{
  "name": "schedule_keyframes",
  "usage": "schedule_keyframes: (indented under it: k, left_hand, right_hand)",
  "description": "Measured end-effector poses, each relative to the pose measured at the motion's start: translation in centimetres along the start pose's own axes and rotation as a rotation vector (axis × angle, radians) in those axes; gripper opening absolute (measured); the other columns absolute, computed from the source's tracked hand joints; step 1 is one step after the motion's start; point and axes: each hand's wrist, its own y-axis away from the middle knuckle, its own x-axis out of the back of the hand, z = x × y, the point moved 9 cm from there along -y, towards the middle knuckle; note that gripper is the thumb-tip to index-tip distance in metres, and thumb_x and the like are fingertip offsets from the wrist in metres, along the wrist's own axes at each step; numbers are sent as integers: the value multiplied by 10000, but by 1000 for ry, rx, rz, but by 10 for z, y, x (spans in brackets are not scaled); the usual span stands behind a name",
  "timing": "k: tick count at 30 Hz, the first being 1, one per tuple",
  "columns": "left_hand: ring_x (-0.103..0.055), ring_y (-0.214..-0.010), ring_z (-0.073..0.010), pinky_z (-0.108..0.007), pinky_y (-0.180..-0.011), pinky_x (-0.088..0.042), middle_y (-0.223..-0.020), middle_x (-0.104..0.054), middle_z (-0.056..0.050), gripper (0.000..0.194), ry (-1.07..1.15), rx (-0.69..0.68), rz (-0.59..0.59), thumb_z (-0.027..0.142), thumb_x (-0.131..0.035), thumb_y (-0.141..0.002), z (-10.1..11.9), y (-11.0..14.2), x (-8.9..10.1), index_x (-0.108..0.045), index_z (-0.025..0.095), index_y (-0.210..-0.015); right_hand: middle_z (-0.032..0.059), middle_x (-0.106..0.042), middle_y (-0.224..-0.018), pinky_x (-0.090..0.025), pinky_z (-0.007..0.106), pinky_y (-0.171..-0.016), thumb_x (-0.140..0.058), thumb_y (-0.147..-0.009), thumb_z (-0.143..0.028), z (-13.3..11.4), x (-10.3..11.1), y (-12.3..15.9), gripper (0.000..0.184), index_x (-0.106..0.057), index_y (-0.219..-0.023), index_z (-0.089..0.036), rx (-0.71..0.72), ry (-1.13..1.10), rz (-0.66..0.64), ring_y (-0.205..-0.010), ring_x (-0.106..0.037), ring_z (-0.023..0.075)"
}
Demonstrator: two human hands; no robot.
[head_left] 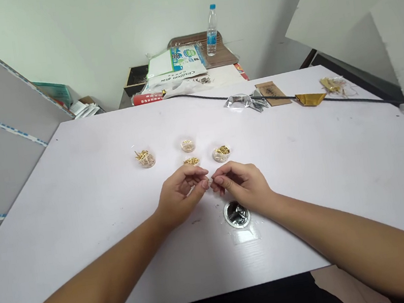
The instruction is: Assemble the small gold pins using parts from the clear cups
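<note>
My left hand (183, 191) and my right hand (243, 181) meet over the middle of the white table, fingertips almost touching. Between them shows a thin, light metal pin (209, 181), pinched by my left thumb and fingers. My right thumb and forefinger are closed at its other end; what they hold is too small to make out. Just beyond the hands stand small clear cups of gold-coloured metal parts: a left cup (146, 159) with long pins, a back cup (187, 146), a front cup (191, 161) partly behind my left hand, and a right cup (221, 153).
A round dark-centred hole cover (237, 214) with clear tape lies by my right wrist. Along the far edge run a black cable (210, 97), a clear bag of metal pieces (238, 101), brown cardboard (273, 93) and gold foil (310, 100). Behind stands a water bottle (211, 33).
</note>
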Motion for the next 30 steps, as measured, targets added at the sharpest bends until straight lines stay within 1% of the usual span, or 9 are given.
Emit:
schedule_keyframes:
  k: [3, 6, 8, 13, 16, 18, 23, 27, 30]
  left_hand:
    - [-628, -826, -97, -209, -741, -562, -901, -605, -38, 257, -49, -23, -17, 41, -617, -848, -2, 3, -1, -605, 169, -1071]
    - [-634, -815, -107, -232, -735, -572, -888, -612, -37, 341, -31, -39, -27, 41, -591, -867, -2, 5, -2, -550, 182, -1175]
    - [-632, -809, -107, -238, -731, -573, -891, -604, -36, 362, -29, -42, -33, 43, -578, -876, -2, 6, -3, -528, 187, -1204]
    - [-615, -819, -108, -229, -718, -557, -901, -588, -36, 302, -54, -54, -47, 70, -578, -886, 1, 4, -4, -556, 192, -1162]
    - [-597, -799, -114, -232, -683, -533, -866, -597, -40, 195, -128, -92, -76, 89, -566, -897, 5, 2, -8, -594, 178, -1069]
    - [-595, -767, -110, -231, -658, -524, -846, -589, -40, 142, -152, -85, -78, 103, -545, -914, 4, 2, -9, -596, 168, -1030]
    - [-608, -713, -90, -212, -628, -545, -856, -563, -30, 118, -91, -5, -59, 134, -533, -932, -2, 3, -6, -586, 160, -1034]
    - [-593, -686, -81, -210, -615, -540, -850, -559, -28, 98, -110, -7, -45, 116, -543, -920, 0, 4, -4, -595, 151, -995]
    - [-595, -687, -77, -204, -611, -540, -847, -563, -25, 106, -145, -20, -20, 85, -566, -898, 2, 4, -1, -594, 152, -976]
  right_hand:
    - [42, -676, -719, -551, 205, -560, -623, -899, -291, 4, -2, 1, 166, -624, -856, -131, -39, 9, -11, -598, -639, 98]
    - [41, -675, -706, -545, 197, -541, -623, -899, -292, 6, -5, 2, 173, -618, -846, -127, -67, 25, -31, -580, -637, 95]
    - [32, -666, -682, -532, 187, -522, -620, -900, -286, 6, -6, 2, 168, -610, -840, -129, -75, 36, -36, -561, -627, 90]
    - [10, -643, -642, -515, 185, -518, -601, -908, -255, 6, -7, 2, 146, -591, -822, -138, -54, 93, -48, -545, -612, 84]
    - [7, -635, -636, -500, 189, -502, -587, -916, -267, 8, -9, 3, 161, -588, -817, -140, -56, 125, -64, -533, -602, 84]
    - [10, -638, -642, -500, 190, -498, -588, -918, -280, 10, -9, 3, 170, -591, -821, -140, -72, 121, -68, -533, -603, 86]
    - [18, -658, -669, -520, 194, -509, -603, -913, -270, 9, -8, 4, 149, -605, -838, -141, -79, 111, -67, -554, -621, 94]
    - [36, -687, -738, -562, 213, -573, -586, -922, -241, 6, -7, 3, 116, -610, -871, -139, -53, 95, -68, -632, -665, 111]
    - [39, -690, -745, -579, 226, -597, -577, -925, -224, 4, -6, 2, 98, -609, -894, -137, -30, 79, -59, -647, -675, 117]
